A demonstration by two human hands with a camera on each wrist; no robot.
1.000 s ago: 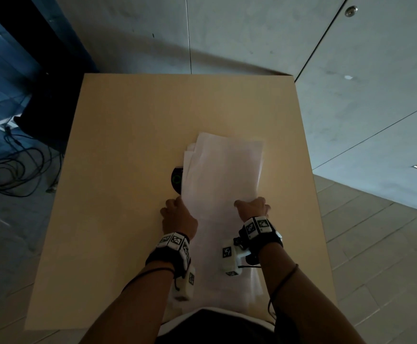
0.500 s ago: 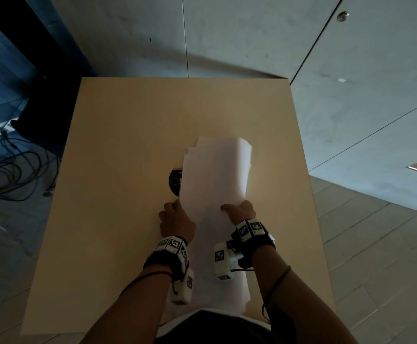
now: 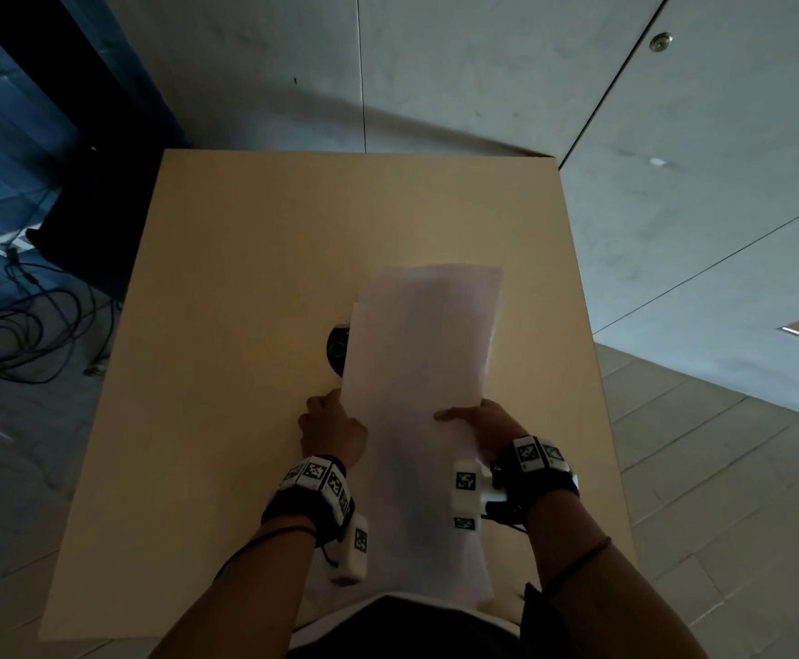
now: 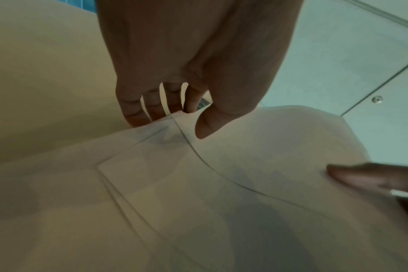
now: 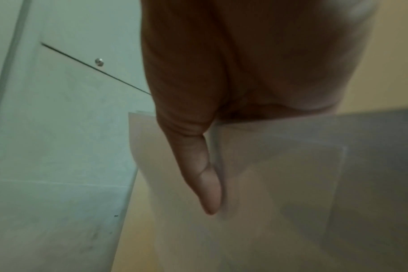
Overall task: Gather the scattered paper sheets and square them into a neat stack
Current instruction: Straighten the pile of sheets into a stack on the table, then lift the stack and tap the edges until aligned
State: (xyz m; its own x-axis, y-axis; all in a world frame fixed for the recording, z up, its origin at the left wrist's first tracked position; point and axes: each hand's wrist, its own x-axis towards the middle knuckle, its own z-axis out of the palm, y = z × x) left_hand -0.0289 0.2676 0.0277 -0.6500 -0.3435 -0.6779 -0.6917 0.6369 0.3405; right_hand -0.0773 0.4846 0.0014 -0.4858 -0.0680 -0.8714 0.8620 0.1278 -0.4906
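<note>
A bundle of white paper sheets (image 3: 421,373) (image 4: 245,184) (image 5: 280,174) stands lengthwise over the middle of the wooden table (image 3: 245,278), its far end lifted. My left hand (image 3: 333,428) (image 4: 189,117) grips the bundle's left edge, thumb on top and fingers underneath. My right hand (image 3: 478,420) (image 5: 210,165) grips the right edge, its thumb lying across the top sheet. In the left wrist view the sheet edges are offset from one another. The bundle's near end reaches the table's front edge by my body.
A small round black object (image 3: 338,349) lies on the table, half hidden under the papers' left edge. Left of the table, cables (image 3: 17,325) lie on the floor beside a dark box (image 3: 83,221). Grey concrete wall panels stand behind the table.
The papers have been drawn together into a narrower bundle and raised. My right hand first moved left with the right edge, then back right. My left hand has stayed at the left edge.
</note>
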